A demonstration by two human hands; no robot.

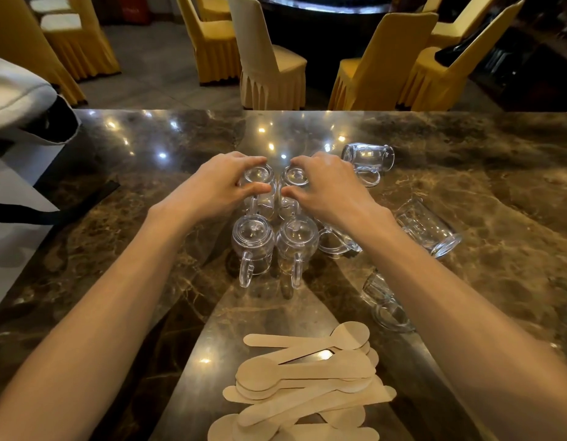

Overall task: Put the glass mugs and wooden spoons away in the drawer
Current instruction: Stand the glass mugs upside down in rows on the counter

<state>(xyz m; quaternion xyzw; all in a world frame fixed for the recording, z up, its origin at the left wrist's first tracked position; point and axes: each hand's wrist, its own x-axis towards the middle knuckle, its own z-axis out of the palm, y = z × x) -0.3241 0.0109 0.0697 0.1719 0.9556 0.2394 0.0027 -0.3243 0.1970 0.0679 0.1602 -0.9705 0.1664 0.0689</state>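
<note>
Polished marble counter (pixel 466 192), with yellow-covered chairs (pixel 218 43) beyond its far edge at twelve o'clock. My left hand (pixel 218 183) closes over the base of one upturned mug (pixel 258 192); my right hand (pixel 326 183) closes over its neighbour (pixel 291 192). Both grips are fingertip grips from above, thumbs toward me. Two more upturned mugs stand just nearer me, the left one (pixel 253 246) and the right one (pixel 297 246), handles pointing to six o'clock. Four loose mugs lie on their sides: one at one o'clock (pixel 369 160), one under my right wrist (pixel 336 243), one at three o'clock (pixel 430 232), one at four o'clock (pixel 385 305). Wooden spoons (pixel 307 386) lie heaped at six o'clock. No drawer is in view.

Likely hazards, as I judge them: smooth glass slipping from a top pinch; the two held mugs knocking together, since they stand almost touching; my right forearm sweeping the tipped mugs so that they roll on the hard, slick stone toward the edge.
</note>
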